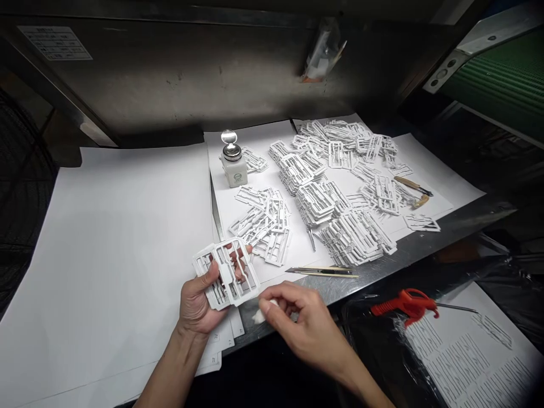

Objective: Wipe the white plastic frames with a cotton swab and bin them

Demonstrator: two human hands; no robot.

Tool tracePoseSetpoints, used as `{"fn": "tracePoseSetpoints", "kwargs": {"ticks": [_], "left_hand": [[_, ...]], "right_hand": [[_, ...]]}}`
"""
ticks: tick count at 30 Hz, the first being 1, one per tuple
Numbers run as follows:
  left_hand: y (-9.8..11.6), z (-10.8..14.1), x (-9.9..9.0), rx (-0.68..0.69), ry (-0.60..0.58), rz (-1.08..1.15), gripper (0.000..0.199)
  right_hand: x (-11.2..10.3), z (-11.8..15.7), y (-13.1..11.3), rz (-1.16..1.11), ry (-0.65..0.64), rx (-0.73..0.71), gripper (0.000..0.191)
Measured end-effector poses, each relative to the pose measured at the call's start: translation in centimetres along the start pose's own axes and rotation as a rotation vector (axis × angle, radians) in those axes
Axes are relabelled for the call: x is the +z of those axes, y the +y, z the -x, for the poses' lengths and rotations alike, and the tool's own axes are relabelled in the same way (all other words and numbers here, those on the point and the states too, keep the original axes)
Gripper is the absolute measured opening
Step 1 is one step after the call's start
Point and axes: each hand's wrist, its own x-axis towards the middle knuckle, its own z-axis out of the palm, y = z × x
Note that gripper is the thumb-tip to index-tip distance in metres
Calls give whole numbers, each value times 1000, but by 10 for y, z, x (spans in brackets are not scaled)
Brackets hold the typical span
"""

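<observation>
My left hand (204, 300) grips a few white slotted plastic frames (229, 272), fanned slightly apart, with the thumb on their front and fingertips showing through the openings. Close to their lower right corner, my right hand (301, 323) pinches a small white wad (258, 317) that looks like cotton or cloth. Whether the wad touches the frame I cannot tell. Beyond the left hand lies a loose heap of similar frames (276, 215). A pale square pump bottle (236, 170) stands behind that heap with its round metal lid flipped up.
Stacked frames (357, 235) cover the right of the paper-lined bench. A thin knife (323, 272) lies along the front edge, with tweezers (312, 238) nearby. Tan-handled pliers (410, 184) rest at the right. A red air gun (408, 306) lies lower right. White paper (119, 243) spreads left.
</observation>
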Motion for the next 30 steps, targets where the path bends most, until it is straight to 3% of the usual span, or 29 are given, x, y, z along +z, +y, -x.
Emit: {"fn": "tracePoseSetpoints", "kwargs": {"ticks": [3,11,18,30], "left_hand": [[0,0,0,33,14,31,43],[6,2,-7,68,46,106,48],[9,2,-12,76,11,124,61],[11,2,-9,93,8,147,60]], "right_hand": [[11,-2,1,-106,-81,83,21],[20,-13,0,-344,-61,122,23],[22,-18,0,-345,-35,112,22],[26,-20,0,-328,2,93,22]]}}
